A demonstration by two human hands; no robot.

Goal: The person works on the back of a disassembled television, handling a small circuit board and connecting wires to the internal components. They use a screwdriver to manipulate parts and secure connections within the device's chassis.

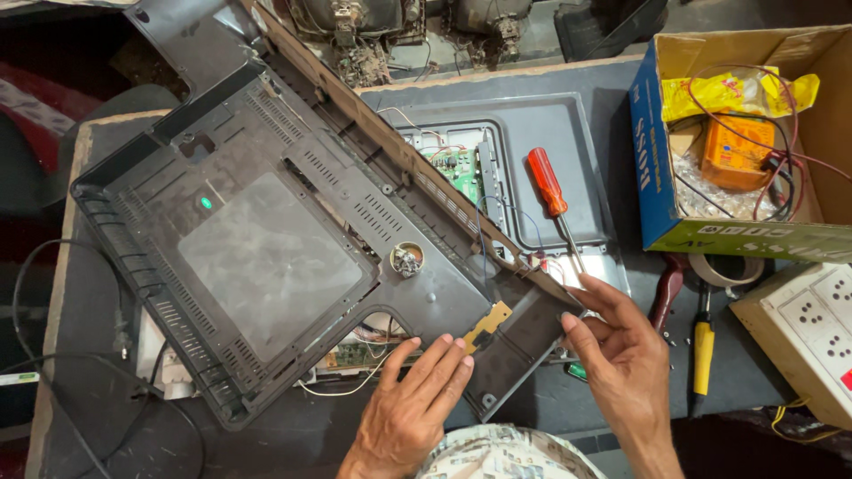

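Grey plastic back cover (266, 239), tilted off the set. I judge the lifting-off step in hand; next calls for freeing the small yellowish board (487, 325) at its 5 o'clock corner. My left hand (410, 408) rests flat beside it, fingers loosely spread, holding nothing. My right hand (621, 355) pinches the cover's edge.

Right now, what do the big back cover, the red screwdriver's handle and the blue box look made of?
Back cover: dark grey moulded plastic, matte and dusty, judging by its vent slots and ribs. Screwdriver handle: glossy, translucent-looking red plastic, with a bare metal shaft. Box: printed cardboard, with brown raw flaps showing at the top. Left hand rests on the cover; right hand grips its edge.
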